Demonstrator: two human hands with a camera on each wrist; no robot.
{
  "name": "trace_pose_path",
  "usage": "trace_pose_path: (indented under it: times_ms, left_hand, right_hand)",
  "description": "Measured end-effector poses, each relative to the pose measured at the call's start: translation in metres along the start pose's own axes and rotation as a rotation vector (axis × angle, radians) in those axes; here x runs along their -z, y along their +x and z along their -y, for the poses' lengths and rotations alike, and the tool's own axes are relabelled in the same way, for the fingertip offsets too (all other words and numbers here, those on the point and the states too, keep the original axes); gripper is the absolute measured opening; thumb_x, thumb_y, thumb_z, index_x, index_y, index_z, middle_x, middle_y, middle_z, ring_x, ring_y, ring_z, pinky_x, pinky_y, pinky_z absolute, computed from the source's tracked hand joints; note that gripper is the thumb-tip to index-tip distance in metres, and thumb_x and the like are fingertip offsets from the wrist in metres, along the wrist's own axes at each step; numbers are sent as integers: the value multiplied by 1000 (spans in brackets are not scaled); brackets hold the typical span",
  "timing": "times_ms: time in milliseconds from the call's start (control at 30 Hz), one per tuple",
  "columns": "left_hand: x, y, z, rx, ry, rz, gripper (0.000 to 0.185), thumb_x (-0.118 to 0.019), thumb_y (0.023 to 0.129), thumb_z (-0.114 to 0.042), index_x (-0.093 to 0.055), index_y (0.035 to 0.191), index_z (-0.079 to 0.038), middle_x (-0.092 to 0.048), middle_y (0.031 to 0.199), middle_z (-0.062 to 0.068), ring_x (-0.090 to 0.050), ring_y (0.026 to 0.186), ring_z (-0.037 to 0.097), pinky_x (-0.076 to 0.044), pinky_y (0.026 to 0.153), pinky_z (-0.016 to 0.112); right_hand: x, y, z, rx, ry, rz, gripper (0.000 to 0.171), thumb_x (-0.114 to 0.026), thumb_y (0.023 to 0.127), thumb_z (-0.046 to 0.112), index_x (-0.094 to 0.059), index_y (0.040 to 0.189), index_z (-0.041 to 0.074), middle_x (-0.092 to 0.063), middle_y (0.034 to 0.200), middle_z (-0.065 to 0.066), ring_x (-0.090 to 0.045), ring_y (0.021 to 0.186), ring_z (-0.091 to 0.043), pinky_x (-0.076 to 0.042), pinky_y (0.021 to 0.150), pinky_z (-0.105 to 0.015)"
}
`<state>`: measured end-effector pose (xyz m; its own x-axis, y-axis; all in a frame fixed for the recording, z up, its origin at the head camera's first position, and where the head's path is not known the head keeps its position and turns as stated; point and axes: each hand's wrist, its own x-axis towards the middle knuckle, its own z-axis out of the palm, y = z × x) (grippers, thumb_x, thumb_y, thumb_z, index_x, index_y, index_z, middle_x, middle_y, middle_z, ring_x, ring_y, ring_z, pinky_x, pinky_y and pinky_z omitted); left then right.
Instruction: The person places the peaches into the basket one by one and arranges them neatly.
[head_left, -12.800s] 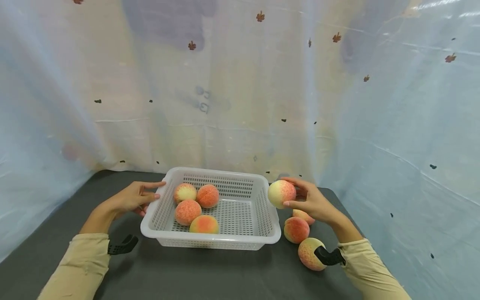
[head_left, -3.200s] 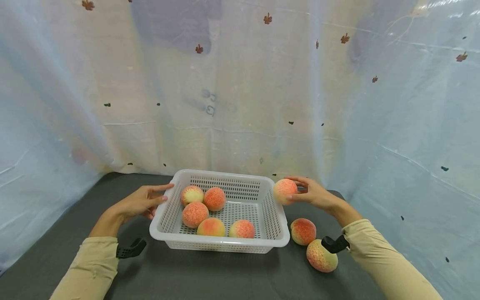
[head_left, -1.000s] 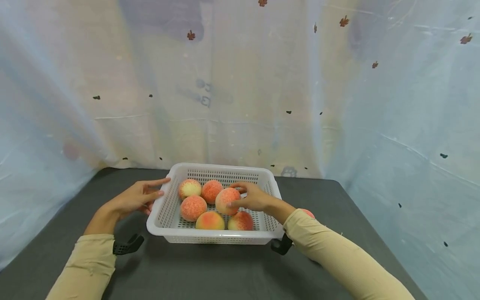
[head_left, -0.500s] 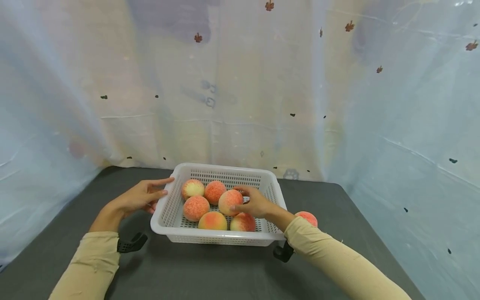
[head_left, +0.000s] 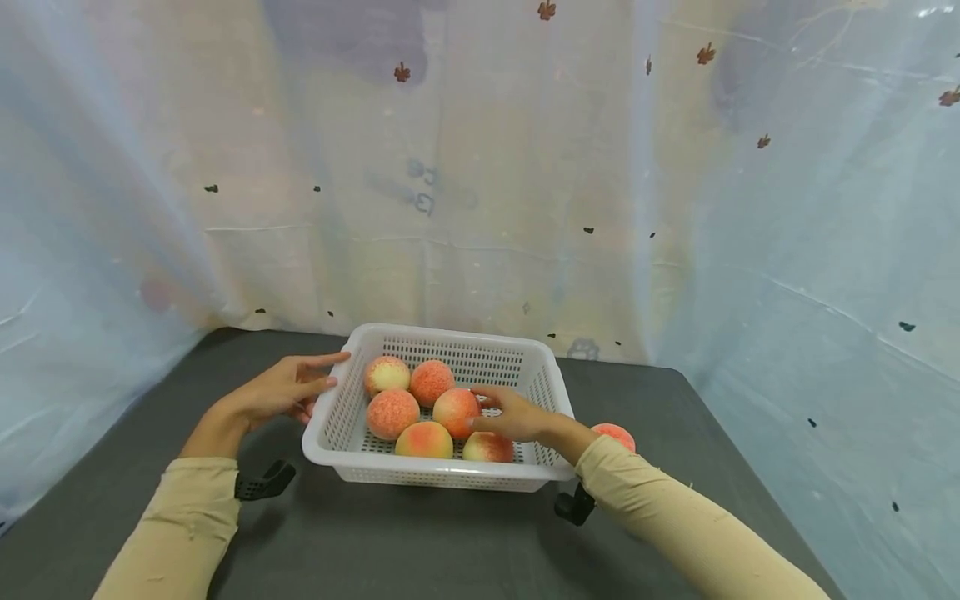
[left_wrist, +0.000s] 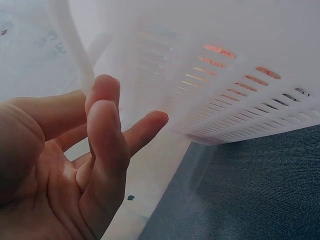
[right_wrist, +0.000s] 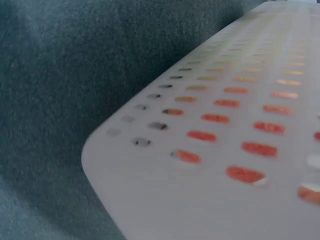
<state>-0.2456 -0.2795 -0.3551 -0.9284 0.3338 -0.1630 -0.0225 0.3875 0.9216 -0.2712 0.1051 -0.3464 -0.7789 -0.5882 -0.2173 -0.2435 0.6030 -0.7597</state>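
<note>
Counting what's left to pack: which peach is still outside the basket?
The peach on the dark table, right of the basket, behind the right forearm; the other six lie inside.

Place: a staged recording booth, not a lived-in room.
Backdrop: translucent pale plastic sheeting printed with small brown leaves hangs behind and beside the dark grey felt-covered table.
Enclosure: the sheeting closes round the table.
</note>
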Motion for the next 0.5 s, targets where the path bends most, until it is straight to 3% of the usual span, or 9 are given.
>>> trace_pose_path:
  times_ms: [200,500]
  left_hand:
    - [2,-1,0,2,-1,1,68,-57,105,-31,-23,163,-18,-70,97,9,-59,58,8,-59,59,34]
    - [-2,-1,-2,2,2,-6,67,-56,105,-30,-23,162,-16,-72,102,12,-60,56,8,-60,60,36]
  right_hand:
    - [3,-1,3,16,-12,64,63,-65,99,23,-40,156,14,-45,157,-13,-37,148,-40,-32,119,-62]
    - [7,-9,1,-1,-13,91,68,-65,99,27,-34,159,15,-38,161,-14,-36,148,-38,-34,119,-58]
